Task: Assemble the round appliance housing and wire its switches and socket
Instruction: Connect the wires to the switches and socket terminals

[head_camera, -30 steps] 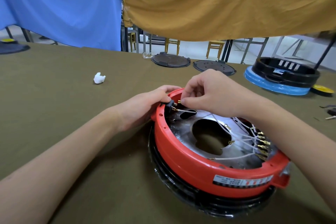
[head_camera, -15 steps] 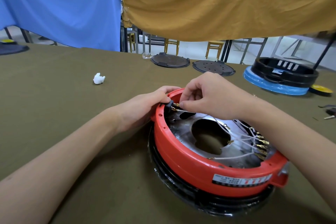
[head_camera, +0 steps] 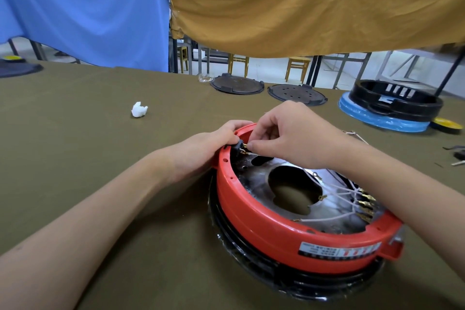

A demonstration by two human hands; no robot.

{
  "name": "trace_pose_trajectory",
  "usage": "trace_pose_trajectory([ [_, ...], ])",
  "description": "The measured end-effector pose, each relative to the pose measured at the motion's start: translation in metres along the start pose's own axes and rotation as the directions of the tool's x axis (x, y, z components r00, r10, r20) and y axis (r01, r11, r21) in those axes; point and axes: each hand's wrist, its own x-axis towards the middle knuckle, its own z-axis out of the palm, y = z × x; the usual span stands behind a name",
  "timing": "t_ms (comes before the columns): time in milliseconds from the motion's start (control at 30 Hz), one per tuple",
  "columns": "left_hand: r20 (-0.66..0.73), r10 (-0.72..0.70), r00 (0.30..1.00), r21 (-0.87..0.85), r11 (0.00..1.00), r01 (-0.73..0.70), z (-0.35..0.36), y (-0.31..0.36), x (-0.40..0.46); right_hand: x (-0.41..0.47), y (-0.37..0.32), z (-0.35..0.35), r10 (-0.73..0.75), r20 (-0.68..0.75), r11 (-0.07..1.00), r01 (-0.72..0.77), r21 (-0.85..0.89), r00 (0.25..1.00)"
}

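Red housing (head_camera: 264, 224) sits upside down on olive table (head_camera: 75, 158). I see left hand (head_camera: 201, 151) gripping rim at black switch (head_camera: 237, 146); right hand (head_camera: 289, 138) pinches wire end at its terminals (connector hidden under fingertips). Two dark lids (head_camera: 237, 84) behind.

I see a red housing (head_camera: 264, 219) with a black-and-white label (head_camera: 338, 250), sitting on a black ring (head_camera: 251, 254). Its switch (head_camera: 237, 146) is black with brass pins, and the wires (head_camera: 327, 219) are white. The surface (head_camera: 75, 158) is olive. A white wad (head_camera: 139, 109) lies there, and blue (head_camera: 83, 7) and mustard (head_camera: 302, 2) cloths hang behind.
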Motion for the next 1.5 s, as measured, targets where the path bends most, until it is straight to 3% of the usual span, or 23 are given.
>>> trace_pose_trajectory([
  [167,-0.019,0.000,1.000,0.148,0.989,0.002,-0.002,-0.001,0.002,0.000,-0.002,0.003,-0.004,-0.012,1.000,0.004,-0.012,1.000],
  [300,-0.003,0.012,1.000,0.127,0.992,-0.011,-0.002,0.000,0.001,-0.001,0.000,-0.001,0.030,0.031,0.997,-0.032,0.070,0.999],
  [433,0.017,0.006,1.000,0.114,0.993,-0.008,-0.004,0.000,-0.002,-0.001,0.002,-0.010,0.103,-0.022,0.979,-0.097,0.182,0.994],
  [567,0.019,-0.003,1.000,0.089,0.996,0.002,-0.004,0.000,-0.002,-0.003,0.001,-0.005,0.087,0.089,0.989,-0.096,0.112,0.992],
  [1067,0.007,0.001,1.000,0.138,0.990,-0.002,-0.004,-0.002,0.005,-0.002,-0.003,0.005,-0.021,0.009,1.000,0.021,-0.022,1.000],
  [1267,0.027,0.010,1.000,0.093,0.996,-0.013,-0.006,-0.004,0.003,0.001,-0.002,0.001,0.025,0.057,0.998,-0.029,0.062,0.998],
  [1500,0.026,0.014,1.000,0.051,0.999,-0.015,-0.005,-0.001,-0.002,-0.003,0.002,-0.018,0.097,-0.053,0.956,-0.078,0.284,0.994],
])
